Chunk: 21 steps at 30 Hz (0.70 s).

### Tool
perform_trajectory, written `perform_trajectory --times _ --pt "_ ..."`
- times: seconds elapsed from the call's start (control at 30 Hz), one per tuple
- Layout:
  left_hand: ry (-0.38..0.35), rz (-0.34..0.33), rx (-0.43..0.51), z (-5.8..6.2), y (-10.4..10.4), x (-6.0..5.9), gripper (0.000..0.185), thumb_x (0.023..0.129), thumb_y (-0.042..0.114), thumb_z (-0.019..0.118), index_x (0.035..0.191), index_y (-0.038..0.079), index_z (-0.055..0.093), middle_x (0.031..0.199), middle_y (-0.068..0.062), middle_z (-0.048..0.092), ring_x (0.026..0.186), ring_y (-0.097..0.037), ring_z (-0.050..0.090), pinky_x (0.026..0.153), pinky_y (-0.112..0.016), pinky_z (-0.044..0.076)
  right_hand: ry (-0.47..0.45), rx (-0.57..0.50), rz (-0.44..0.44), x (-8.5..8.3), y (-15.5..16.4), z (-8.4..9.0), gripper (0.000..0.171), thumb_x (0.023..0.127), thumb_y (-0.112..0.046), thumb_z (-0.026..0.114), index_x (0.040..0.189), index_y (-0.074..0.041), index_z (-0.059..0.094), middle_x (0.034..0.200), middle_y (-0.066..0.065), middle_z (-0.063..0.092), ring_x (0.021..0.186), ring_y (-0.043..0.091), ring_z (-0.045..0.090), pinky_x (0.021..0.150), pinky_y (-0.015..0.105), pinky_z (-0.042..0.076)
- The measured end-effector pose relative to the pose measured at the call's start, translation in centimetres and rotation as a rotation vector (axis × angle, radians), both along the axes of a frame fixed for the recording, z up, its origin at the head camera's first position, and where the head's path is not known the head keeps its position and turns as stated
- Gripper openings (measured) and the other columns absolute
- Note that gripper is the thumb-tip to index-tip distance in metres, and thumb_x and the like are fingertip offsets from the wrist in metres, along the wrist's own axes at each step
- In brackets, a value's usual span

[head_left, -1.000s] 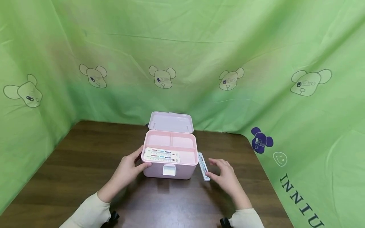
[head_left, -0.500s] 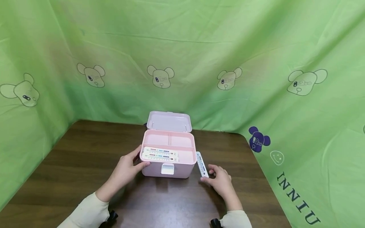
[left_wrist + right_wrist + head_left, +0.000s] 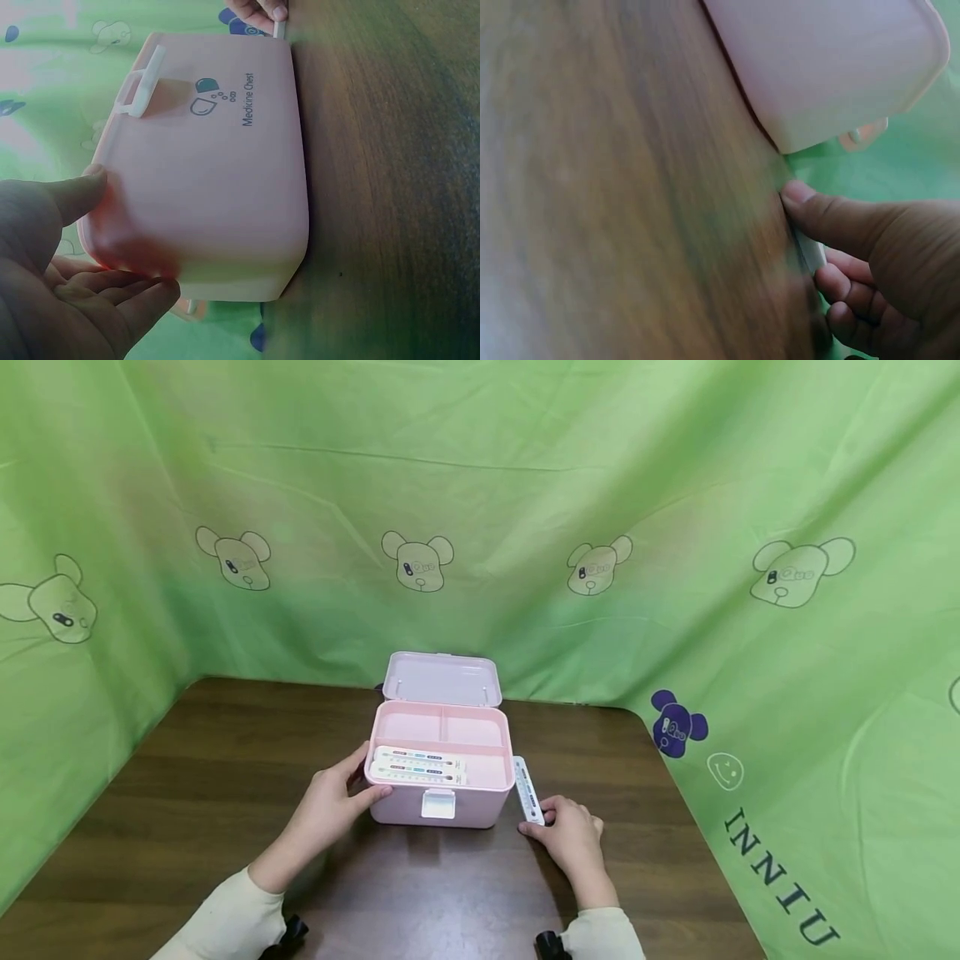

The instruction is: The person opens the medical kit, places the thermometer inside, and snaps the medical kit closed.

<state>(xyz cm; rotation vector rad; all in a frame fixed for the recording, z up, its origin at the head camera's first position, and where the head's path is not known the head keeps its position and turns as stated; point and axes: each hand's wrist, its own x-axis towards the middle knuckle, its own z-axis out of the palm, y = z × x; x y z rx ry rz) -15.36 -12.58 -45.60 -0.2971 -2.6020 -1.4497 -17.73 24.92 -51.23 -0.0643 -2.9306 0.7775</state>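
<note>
Pink box (image 3: 472,810) stands open toward the table's (image 3: 247,735) back edge; left hand (image 3: 324,806) grips its left front corner, right hand (image 3: 572,837) pinches a pack (image 3: 527,789) beside it. Left wrist view: box reads "Medicine Chest". Right wrist view: pack partly hidden.

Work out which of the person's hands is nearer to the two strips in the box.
Left. The left hand holds the box by its front left corner, beside the strips; the right hand is beyond the box's right side, pinching the near end of the loose strip.
</note>
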Motion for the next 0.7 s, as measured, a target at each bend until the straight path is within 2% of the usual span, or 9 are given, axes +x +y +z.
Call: perform_trajectory --times 0.33,0.57,0.7 --pt "-0.024 -0.002 0.009 0.0 0.0 0.2 0.086 0.089 0.028 0.082 0.156 -0.003 0.038 0.152 -0.021 0.05 0.134 -0.034 0.056 0.104 -0.047 0.052 0.061 -0.078 -0.056 0.3 0.4 -0.4 0.028 0.074 -0.03 0.09 0.094 -0.015 0.077 0.078 -0.006 0.07 0.084 0.023 0.062 0.084 0.049 0.035" --pt "-0.027 -0.006 0.03 0.2 0.1 0.2 0.087 0.088 0.027 0.083 0.156 -0.001 0.038 0.152 -0.019 0.05 0.135 -0.033 0.056 0.103 -0.047 0.052 0.062 -0.144 -0.063 0.2 1.3 0.0 0.026 0.077 -0.026 0.088 0.098 -0.013 0.078 0.082 -0.002 0.072 0.085 0.023 0.064 0.086 0.05 0.037" --pt "-0.035 -0.007 0.022 0.2 0.1 0.2 0.087 0.088 0.028 0.083 0.156 -0.001 0.038 0.153 -0.019 0.049 0.135 -0.032 0.056 0.104 -0.047 0.052 0.048 -0.192 -0.073 0.2 1.9 0.4 0.028 0.079 -0.024 0.088 0.102 -0.011 0.078 0.085 -0.001 0.073 0.081 0.018 0.062 0.082 0.043 0.043"
